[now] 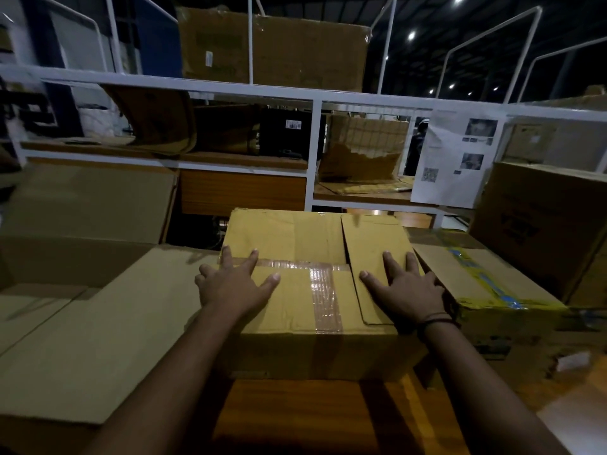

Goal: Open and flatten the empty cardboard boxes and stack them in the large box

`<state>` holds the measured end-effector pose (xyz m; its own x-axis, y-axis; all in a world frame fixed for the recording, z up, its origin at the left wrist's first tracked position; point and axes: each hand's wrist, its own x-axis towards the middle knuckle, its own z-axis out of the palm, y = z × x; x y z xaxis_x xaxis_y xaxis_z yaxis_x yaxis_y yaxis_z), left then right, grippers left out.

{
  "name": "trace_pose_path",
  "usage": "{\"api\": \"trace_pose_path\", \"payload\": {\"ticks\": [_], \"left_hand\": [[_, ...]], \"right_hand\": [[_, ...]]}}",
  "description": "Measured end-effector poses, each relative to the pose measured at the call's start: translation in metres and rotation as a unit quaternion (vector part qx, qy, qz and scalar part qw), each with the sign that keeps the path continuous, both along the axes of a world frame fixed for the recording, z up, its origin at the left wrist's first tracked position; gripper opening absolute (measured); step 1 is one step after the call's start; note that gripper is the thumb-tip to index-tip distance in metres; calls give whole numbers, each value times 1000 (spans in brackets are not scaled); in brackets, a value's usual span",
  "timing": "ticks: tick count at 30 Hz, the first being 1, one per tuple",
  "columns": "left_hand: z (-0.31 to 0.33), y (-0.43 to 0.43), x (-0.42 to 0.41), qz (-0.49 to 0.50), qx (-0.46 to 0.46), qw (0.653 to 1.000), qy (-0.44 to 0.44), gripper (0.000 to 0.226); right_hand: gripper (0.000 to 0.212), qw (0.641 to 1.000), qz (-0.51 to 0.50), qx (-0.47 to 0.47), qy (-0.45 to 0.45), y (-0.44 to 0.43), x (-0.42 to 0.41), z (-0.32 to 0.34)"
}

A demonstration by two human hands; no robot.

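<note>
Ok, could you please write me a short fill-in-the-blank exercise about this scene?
Both the left hand and the right hand lie flat on the ____ of the taped box.
A dark band circles the ____ wrist.
The neighbouring box on its right bears yellow and ____ tape.
Answers: top; right; blue.

Warehouse or storeroom: white metal shelving (315, 96) stacked with cardboard boxes (276, 50), high dark ceiling with spot lights (411, 35), printed notice sheet (455, 159).
</note>
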<state>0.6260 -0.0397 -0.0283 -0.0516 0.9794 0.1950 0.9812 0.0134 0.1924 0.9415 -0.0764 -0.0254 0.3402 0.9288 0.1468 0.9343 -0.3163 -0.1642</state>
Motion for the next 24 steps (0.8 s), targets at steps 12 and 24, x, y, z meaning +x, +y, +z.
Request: {"api": "trace_pose_path", "payload": {"ticks": [12, 24], "left_hand": [[-20, 17, -41, -23, -103, 950, -295, 115], [-17, 17, -67, -14, -157, 914, -374, 114]], "right_hand": [[96, 998, 21, -53, 19, 17, 4, -1], [99, 994, 55, -88, 13, 22, -5, 2]]}}
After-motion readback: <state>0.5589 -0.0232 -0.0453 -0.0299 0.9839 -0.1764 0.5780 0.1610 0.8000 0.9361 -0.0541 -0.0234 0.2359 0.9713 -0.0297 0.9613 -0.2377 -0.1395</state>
